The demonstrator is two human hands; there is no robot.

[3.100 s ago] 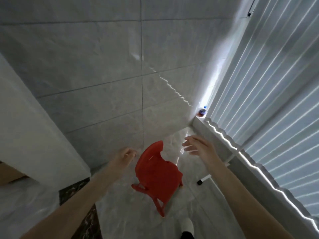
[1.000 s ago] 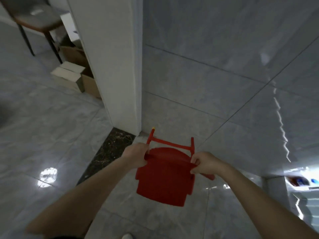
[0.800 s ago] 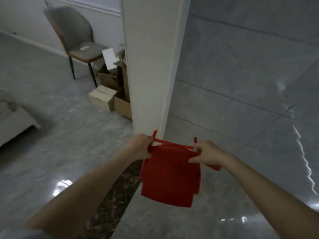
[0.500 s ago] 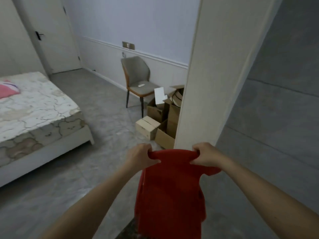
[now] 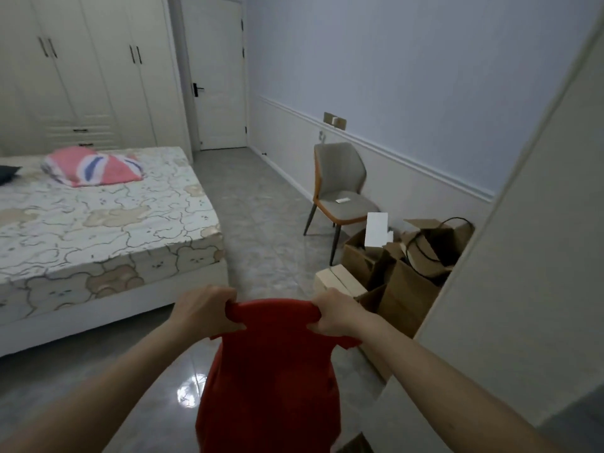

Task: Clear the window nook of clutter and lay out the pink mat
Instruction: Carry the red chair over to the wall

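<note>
Red chair (image 5: pixel 271 371) gripped between left hand (image 5: pixel 204 313), right hand (image 5: pixel 333 313).

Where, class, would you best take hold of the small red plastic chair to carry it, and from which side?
Grip the curved top edge of the backrest of the red chair, coming from above with one hand at each corner, as the left hand and right hand do. The narrow rim fits closed fingers, and the chair hangs balanced below.

Two hands (image 5: pixel 209 313) (image 5: pixel 333 312), two chairs — one red (image 5: pixel 271 371), one grey (image 5: pixel 340 188) — one bed (image 5: pixel 98 223), one door (image 5: pixel 219 73).
</note>
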